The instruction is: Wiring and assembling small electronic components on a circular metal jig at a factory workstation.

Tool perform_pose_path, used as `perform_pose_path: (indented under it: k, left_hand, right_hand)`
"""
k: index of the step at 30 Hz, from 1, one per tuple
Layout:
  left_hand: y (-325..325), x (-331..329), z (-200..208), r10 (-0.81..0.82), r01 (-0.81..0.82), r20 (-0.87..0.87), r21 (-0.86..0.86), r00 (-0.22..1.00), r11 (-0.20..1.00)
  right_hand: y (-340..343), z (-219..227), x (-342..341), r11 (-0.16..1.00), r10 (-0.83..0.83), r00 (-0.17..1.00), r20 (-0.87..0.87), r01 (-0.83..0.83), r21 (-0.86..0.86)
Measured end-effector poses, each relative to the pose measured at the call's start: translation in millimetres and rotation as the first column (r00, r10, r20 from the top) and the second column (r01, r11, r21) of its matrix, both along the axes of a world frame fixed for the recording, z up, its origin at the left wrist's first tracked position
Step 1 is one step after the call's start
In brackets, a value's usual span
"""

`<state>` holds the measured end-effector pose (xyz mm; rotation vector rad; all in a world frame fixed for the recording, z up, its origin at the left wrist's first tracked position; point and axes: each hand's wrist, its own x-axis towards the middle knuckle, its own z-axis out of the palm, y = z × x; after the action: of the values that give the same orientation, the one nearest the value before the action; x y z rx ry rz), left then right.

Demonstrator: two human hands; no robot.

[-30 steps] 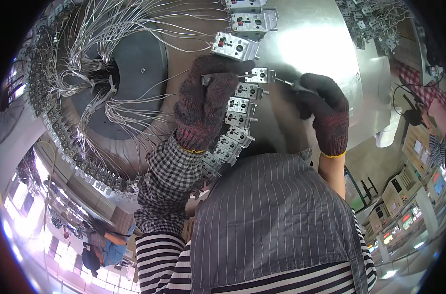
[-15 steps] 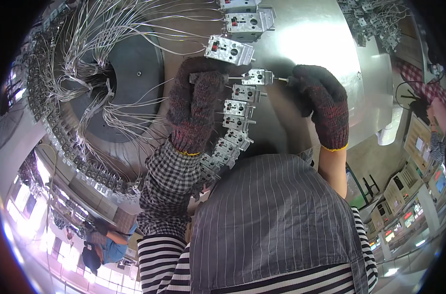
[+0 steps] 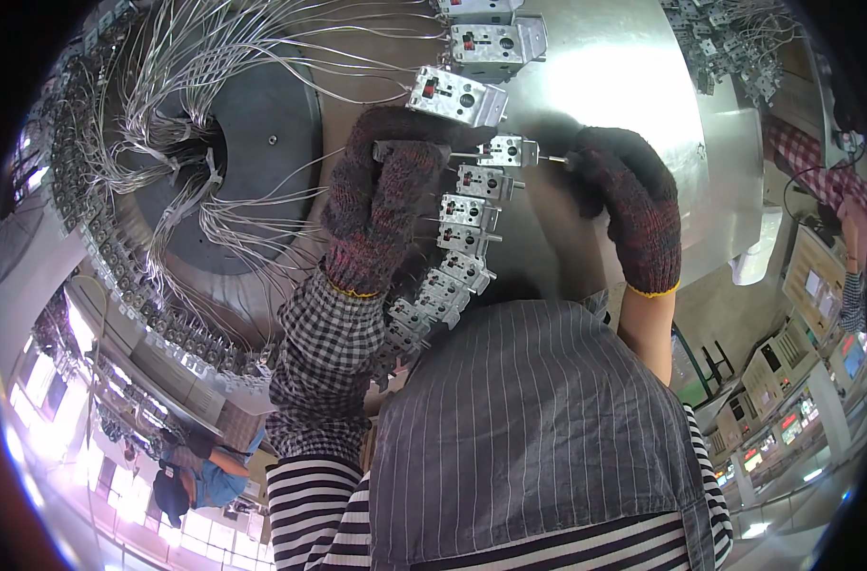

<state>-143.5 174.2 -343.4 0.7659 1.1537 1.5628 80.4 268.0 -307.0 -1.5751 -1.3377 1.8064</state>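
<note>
My left hand [image 3: 381, 181], in a dark red-and-black knitted glove, is closed round a grey bar-shaped tool [image 3: 386, 152]. Its thin shaft meets the left side of a small silvery metal control box [image 3: 506, 150]. On that box's other side, a thin metal rod [image 3: 553, 159] runs to my gloved right hand [image 3: 629, 195], whose curled fingers grip its end; the glove hides that part. A larger tilted metal box [image 3: 455, 97] with wires sits just above my left hand. Several similar boxes [image 3: 465, 211] curve down in a row between my hands.
The boxes ring a round metal turntable [image 3: 538, 228], with a dark grey disc [image 3: 262, 190] and bundled silver wires [image 3: 181, 119] at its middle. More wired boxes [image 3: 724, 48] lie in a heap at the far right. A person [image 3: 210, 476] is at lower left; another person's arm [image 3: 854, 228] shows at right.
The upper boxes and the small box between my hands have shifted slightly to the right. Both hands keep their grip, and the left forearm has moved a little left.
</note>
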Motion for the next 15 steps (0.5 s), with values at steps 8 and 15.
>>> perform_pose_path:
  k: [8, 15]
  left_hand:
    - [-1, -10, 20, -0.133, 0.116, -0.087, -0.177, 0.987, 0.977]
    - [-4, -11, 11, -0.077, 0.071, -0.046, -0.123, 0.996, 0.990]
  right_hand:
    - [-3, -2, -3, 0.997, -0.064, 0.997, -0.041, 0.065, 0.038]
    - [-9, -3, -12, 0.990, -0.065, 0.992, -0.111, 0.077, 0.114]
